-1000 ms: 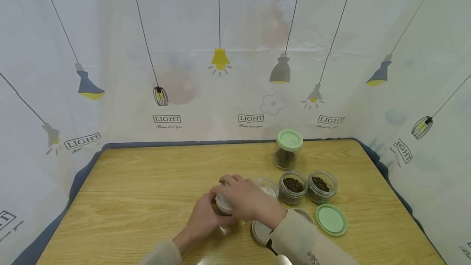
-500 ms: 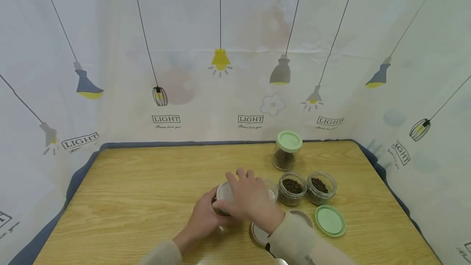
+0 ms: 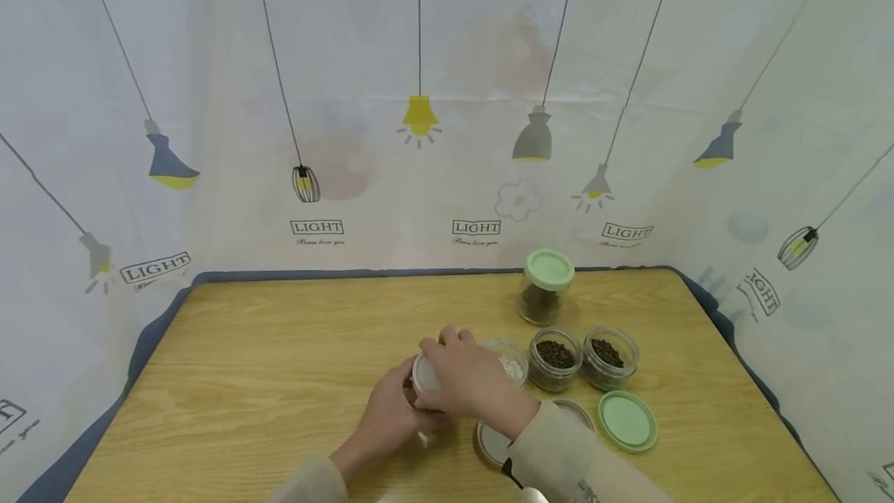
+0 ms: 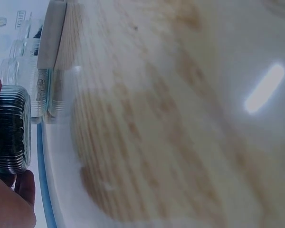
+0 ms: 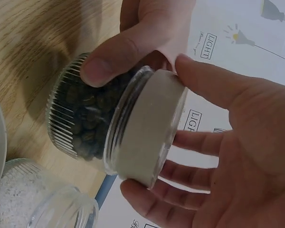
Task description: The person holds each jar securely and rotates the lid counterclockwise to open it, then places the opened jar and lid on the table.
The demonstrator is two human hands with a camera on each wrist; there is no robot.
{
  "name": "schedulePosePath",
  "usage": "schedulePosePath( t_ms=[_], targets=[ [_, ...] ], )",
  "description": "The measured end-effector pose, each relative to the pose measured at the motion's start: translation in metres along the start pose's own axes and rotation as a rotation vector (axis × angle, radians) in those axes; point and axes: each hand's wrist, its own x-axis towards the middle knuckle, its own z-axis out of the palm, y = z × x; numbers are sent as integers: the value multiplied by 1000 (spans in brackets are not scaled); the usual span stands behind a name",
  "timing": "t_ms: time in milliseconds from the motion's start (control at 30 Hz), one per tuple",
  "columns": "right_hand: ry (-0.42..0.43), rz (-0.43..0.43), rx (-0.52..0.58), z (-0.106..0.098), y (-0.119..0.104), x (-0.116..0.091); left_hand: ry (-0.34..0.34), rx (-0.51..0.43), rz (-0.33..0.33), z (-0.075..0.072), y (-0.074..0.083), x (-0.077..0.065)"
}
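My left hand (image 3: 387,411) grips a ribbed glass jar (image 5: 80,111) filled with dark beans, raised and tilted in the right wrist view. A pale lid (image 5: 145,128) sits on its mouth. Around that lid's edge, the thumb and fingers of my right hand (image 5: 247,118) are curled. From the head view, the lid (image 3: 424,372) shows between both hands, while most of the jar is hidden. The jar's ribbed side (image 4: 9,130) appears at the left edge of the left wrist view. Just behind my right hand stands an uncovered jar of white bits (image 3: 515,365).
Two uncovered jars of dark beans, one nearer (image 3: 555,355) and one farther right (image 3: 610,354), stand right of the hands. Behind them is a green-lidded jar (image 3: 546,286). A green lid (image 3: 627,421) lies in front. A pale round lid (image 3: 492,445) lies partly under the right forearm.
Half a second ago my right hand's fingers were spread farther over the lid; now they are drawn in around its edge. The left hand keeps its hold on the jar in nearly the same place.
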Motion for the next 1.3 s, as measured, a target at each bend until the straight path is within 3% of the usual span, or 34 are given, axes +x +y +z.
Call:
schedulePosePath(
  t_ms=[200, 333, 433, 667, 833, 1033, 1300],
  targets=[
    [-53, -127, -6, -7, 1, 0, 12, 54, 18, -1, 1, -2],
    [-89, -165, -9, -8, 2, 1, -1, 52, 5, -2, 1, -2],
    [-95, -118, 10, -10, 5, 1, -5, 38, -3, -2, 1, -2],
    [58, 48, -38, -10, 4, -2, -34, -49, -1, -2, 0, -1],
    [23, 165, -43, 1, -6, 0, -25, -17, 44, -1, 0, -2],
    [24, 175, -67, 5, -9, -1, -2, 16, 85, 0, -2, -3],
    [51, 158, -74, 5, -9, -3, -15, 18, 63, 1, 2, -2]
  ],
)
